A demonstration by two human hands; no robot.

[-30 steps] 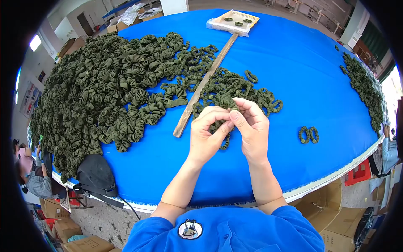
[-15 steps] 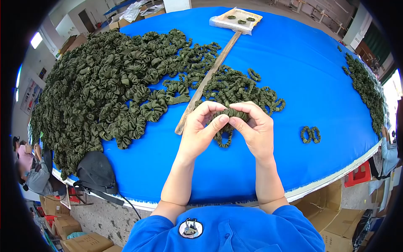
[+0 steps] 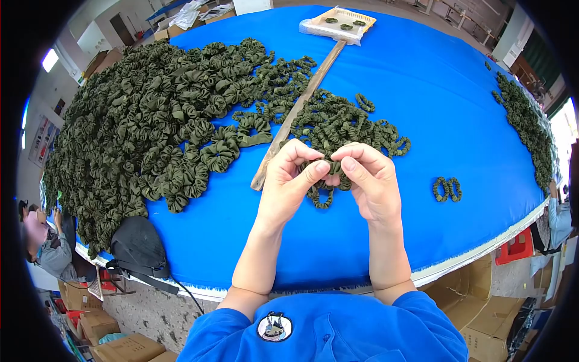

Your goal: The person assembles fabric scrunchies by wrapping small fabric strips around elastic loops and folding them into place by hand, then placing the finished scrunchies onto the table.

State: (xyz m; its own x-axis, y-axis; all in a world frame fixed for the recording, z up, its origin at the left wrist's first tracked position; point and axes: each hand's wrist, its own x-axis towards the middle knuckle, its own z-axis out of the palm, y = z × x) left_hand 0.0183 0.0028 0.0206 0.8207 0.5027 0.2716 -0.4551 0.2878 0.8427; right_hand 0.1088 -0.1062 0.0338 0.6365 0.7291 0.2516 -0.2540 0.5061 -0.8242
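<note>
A dark green scrunchie is pinched between my two hands above the table. My left hand is closed, thumb and index finger gripping its left part. My right hand is closed on the right part, with its thumb raised along the index finger. The fingers hide much of the scrunchie. Just beyond my hands is a small heap of narrow green scrunchies, partly covered by them. Two scrunchies lie side by side to the right of my right hand.
A large pile of fuller green scrunchies covers the left of the blue table. A wooden stick runs to a shallow tray holding several scrunchies. A black bag sits at the near left edge. Other people sit at both sides.
My right hand has shifted slightly right and its thumb has lifted away from the left thumb. The scrunchie between my hands has turned a little and shows less.
</note>
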